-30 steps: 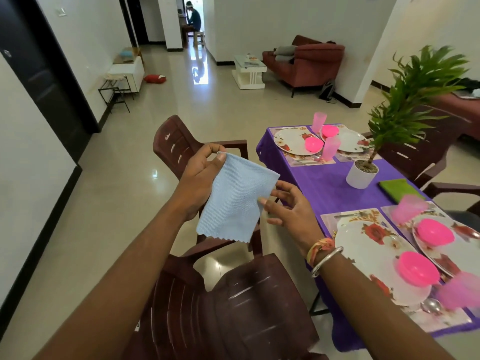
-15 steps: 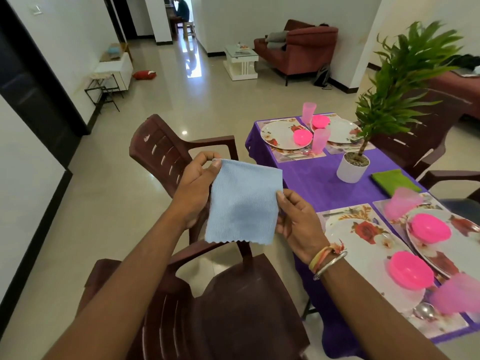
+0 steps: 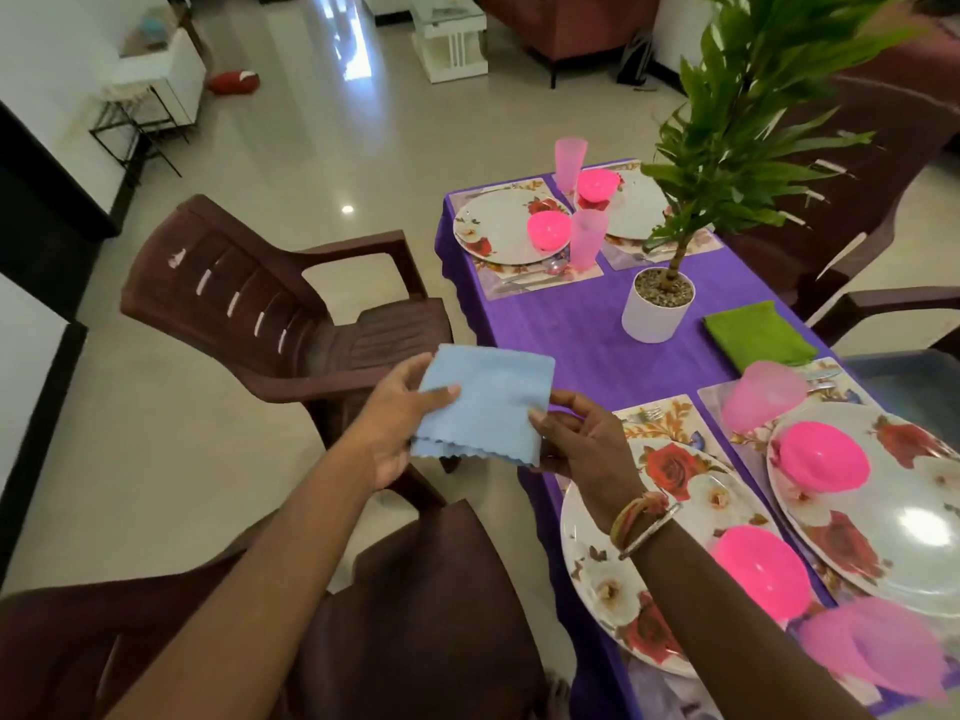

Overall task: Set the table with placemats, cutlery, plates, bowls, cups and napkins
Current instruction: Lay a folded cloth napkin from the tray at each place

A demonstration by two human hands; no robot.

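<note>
A light blue napkin, folded double, hangs between my hands just off the table's left edge. My left hand grips its left side with the thumb on top. My right hand pinches its right lower corner. On the purple tablecloth lie floral placemats with floral plates, pink bowls and pink cups at the near and far settings. A folded green napkin lies beside the plant pot. Cutlery shows near the far plate.
A potted green plant stands mid-table. Brown plastic chairs stand at the left, right below me and on the right side. Beyond lie a tiled floor, a white coffee table and a red sofa.
The napkin went from hanging open to folded double. Both hands came down and right toward the table's edge. The camera tilted downward.
</note>
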